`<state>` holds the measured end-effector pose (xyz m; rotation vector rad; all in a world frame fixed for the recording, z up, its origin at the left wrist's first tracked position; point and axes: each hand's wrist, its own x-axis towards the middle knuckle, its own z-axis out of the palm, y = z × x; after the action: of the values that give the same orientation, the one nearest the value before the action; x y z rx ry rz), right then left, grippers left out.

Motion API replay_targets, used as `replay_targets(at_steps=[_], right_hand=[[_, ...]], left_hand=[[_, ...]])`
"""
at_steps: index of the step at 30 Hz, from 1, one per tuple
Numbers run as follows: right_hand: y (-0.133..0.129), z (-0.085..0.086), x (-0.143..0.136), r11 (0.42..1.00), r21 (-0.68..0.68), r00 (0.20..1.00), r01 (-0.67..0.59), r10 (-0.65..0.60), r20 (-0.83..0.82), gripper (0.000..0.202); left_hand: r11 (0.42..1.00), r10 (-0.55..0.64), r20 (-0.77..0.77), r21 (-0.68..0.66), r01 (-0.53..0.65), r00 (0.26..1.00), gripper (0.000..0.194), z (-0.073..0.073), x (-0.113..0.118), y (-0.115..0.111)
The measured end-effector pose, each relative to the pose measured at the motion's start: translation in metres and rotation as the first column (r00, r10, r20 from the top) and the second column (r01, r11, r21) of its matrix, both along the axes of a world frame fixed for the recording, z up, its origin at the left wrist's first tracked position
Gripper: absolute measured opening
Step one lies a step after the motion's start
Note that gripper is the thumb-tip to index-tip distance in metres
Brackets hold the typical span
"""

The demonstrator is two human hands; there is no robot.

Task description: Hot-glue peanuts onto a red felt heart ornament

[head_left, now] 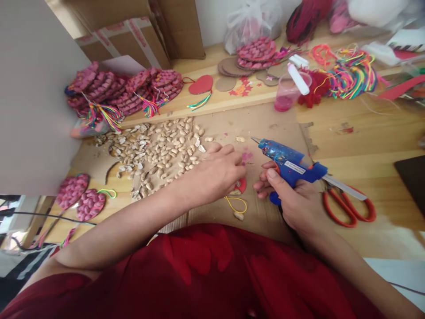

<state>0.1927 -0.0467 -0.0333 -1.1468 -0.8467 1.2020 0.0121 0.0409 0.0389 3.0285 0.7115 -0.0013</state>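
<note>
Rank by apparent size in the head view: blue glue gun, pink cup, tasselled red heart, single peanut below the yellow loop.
1. Blue glue gun
2. Pink cup
3. Tasselled red heart
4. Single peanut

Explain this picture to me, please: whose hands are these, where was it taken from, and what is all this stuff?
There is no machine arm here: these are a person's own bare hands, seen from a camera worn on the head, looking forward and down. The right hand holds a blue glue gun. The left hand is over a small red piece; whether it grips anything is hidden. Below them lies a cardboard sheet, with peanuts spread across its left part. Red-handled scissors lie to the right. Farther back are a red heart and stacked pink pieces.
</note>
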Motion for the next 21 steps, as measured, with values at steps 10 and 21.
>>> replay_targets(at_steps=[10, 21], right_hand=[[-0.002, 0.001, 0.002, 1.000, -0.006, 1.000, -0.002, 0.002, -0.022, 0.026], [-0.002, 0.011, 0.002, 0.998, 0.021, 0.987, -0.051, 0.048, 0.156, 0.018]], left_hand=[[0.998, 0.001, 0.069, 0.070, -0.006, 0.998, 0.014, -0.007, 0.001, -0.006], [0.964, 0.002, 0.448, 0.238, -0.122, 0.894, 0.008, -0.010, -0.015, -0.022]])
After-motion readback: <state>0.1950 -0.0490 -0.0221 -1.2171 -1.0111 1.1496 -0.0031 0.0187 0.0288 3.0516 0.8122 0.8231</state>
